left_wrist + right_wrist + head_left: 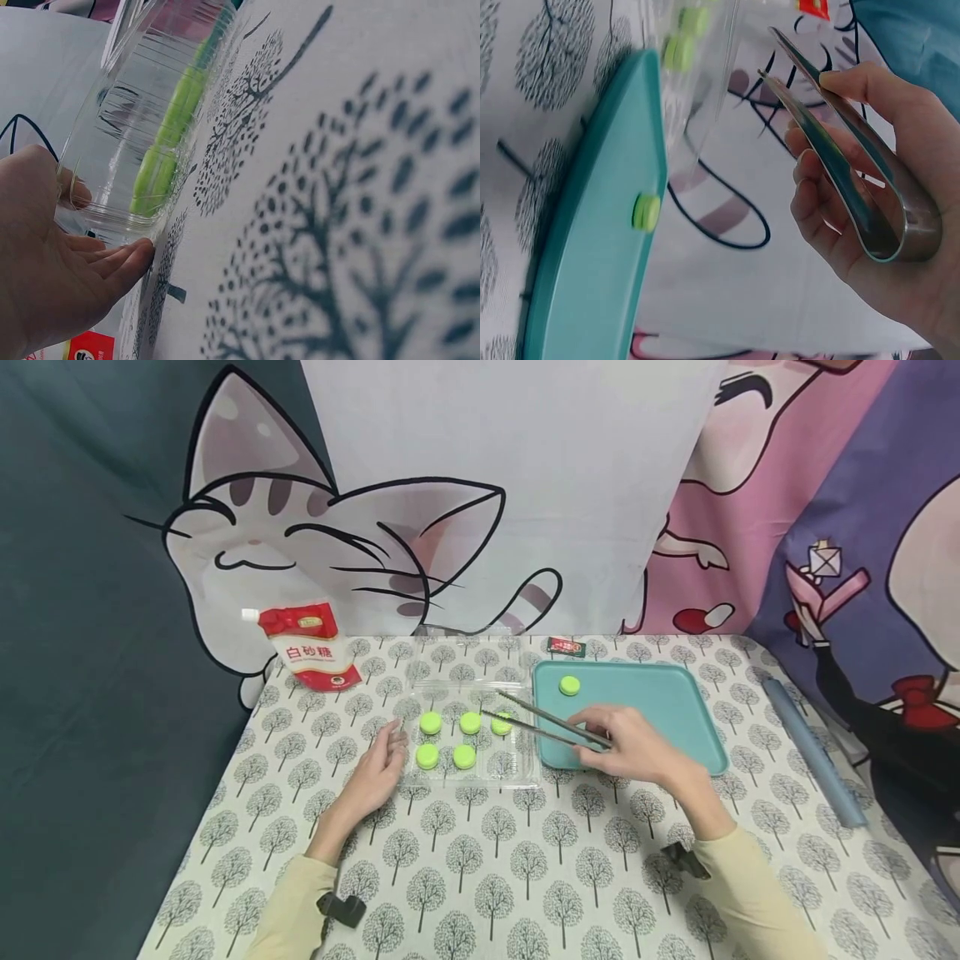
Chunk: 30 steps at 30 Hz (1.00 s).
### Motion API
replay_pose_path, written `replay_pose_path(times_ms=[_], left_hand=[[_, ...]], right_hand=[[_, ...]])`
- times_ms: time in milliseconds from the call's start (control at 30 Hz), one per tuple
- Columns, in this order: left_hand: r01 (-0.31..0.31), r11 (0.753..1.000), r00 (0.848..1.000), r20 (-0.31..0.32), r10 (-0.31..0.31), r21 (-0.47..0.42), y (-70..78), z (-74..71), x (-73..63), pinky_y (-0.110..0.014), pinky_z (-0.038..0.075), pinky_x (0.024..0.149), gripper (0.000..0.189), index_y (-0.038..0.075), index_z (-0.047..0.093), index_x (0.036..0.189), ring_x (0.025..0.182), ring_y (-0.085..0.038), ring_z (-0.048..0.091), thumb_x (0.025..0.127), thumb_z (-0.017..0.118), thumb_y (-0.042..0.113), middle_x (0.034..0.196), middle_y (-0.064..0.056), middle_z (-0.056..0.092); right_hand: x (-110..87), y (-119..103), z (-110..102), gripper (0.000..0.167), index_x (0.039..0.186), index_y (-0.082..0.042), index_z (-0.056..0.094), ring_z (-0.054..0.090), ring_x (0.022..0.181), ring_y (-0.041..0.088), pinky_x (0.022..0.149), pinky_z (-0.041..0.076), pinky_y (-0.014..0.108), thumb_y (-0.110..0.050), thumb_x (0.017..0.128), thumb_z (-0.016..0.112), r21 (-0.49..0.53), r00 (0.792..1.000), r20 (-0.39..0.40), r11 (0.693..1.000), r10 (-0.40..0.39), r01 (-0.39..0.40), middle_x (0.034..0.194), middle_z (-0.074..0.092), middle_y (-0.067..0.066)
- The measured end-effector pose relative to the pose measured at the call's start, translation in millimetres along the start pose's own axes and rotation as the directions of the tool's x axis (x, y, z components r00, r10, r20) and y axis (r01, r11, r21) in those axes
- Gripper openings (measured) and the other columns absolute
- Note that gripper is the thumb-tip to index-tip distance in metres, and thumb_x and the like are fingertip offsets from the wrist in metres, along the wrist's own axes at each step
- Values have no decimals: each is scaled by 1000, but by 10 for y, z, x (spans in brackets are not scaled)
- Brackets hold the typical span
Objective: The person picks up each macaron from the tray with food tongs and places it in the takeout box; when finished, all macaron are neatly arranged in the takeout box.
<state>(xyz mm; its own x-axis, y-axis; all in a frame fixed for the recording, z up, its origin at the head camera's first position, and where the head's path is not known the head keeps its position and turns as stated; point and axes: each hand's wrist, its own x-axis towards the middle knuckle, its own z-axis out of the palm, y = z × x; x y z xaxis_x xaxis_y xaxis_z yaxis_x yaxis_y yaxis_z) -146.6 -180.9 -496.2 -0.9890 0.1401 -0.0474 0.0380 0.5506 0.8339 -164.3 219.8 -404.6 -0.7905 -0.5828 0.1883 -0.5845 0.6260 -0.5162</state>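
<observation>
My right hand (622,739) holds metal tongs (840,142) above the teal tray's left side. Their tips stand apart over the clear plastic box (450,783), with nothing between them. Several light-green macarons (470,722) lie in the box in two rows. Another green macaron (570,686) sits on the teal tray (637,672) near its back left. At the box's left side is my left hand (381,768). In the left wrist view its thumb (75,193) hooks over the clear wall, the other fingers outside it, low by the tablecloth.
A red-and-white sugar pouch (315,647) lies at the back left. The box's clear lid (468,652) is folded open behind it. Behind the tray is a small dark green-and-red packet (566,647). A blue-grey roll (813,752) lies along the right edge of the tree-print tablecloth (517,877).
</observation>
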Motion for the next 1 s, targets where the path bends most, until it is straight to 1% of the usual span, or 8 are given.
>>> replay_pose_path(times_ms=[100,200,333,467,600,800,1000], left_hand=[[2,1000,1000,-1,-2,1,-4,1,-1,-53,36,121,58,4,22,159,138,-40,51,105,42,14,151,-24,48],[0,1000,1000,-2,0,2,-7,2,-3,-53,36,121,58,3,22,159,138,-40,51,106,42,14,151,-24,48],[0,1000,1000,-3,0,-3,-3,3,-6,-52,36,121,58,4,22,159,138,-40,51,106,42,14,151,-24,48],[-2,1000,1000,-5,2,-7,0,3,-7,-52,37,121,58,3,23,159,138,-40,51,105,42,14,151,-25,48],[-3,1000,1000,-7,3,-4,5,-2,-10,-52,37,121,58,3,23,159,137,-40,51,105,42,14,151,-25,48],[-3,1000,1000,-4,3,-3,1,-1,-9,-52,36,121,58,2,23,159,138,-40,51,105,42,14,151,-25,48],[-12,1000,1000,-8,12,-4,-6,7,-3,-53,37,121,58,2,23,159,137,-40,52,105,43,13,150,-24,49]], right_hand=[[-62,82,-58,36,115,-1,71,54,60,7,50,49,20,-11,81,79,2,999,-41,1000,19,-19,80,67,-4],[-132,157,-119,37,116,0,70,54,62,5,52,50,20,-11,82,78,-1,995,-69,998,70,-71,82,68,-1],[-212,233,-197,38,118,0,69,55,64,7,54,50,21,-12,84,78,-18,985,-107,990,138,-141,81,68,-1],[-269,302,-254,37,118,-1,70,56,66,10,57,50,22,-13,84,79,-49,975,-142,983,171,-179,80,68,0],[-313,385,-272,39,119,1,69,57,70,11,61,51,22,-13,84,79,-77,969,-157,976,191,-205,83,69,3],[-345,532,-240,40,118,3,69,55,66,11,59,49,22,-15,84,78,-97,960,-160,965,228,-245,80,68,4],[-368,625,-209,42,118,6,68,54,65,12,59,48,24,-16,84,78,-108,955,-149,956,257,-274,80,69,7]])
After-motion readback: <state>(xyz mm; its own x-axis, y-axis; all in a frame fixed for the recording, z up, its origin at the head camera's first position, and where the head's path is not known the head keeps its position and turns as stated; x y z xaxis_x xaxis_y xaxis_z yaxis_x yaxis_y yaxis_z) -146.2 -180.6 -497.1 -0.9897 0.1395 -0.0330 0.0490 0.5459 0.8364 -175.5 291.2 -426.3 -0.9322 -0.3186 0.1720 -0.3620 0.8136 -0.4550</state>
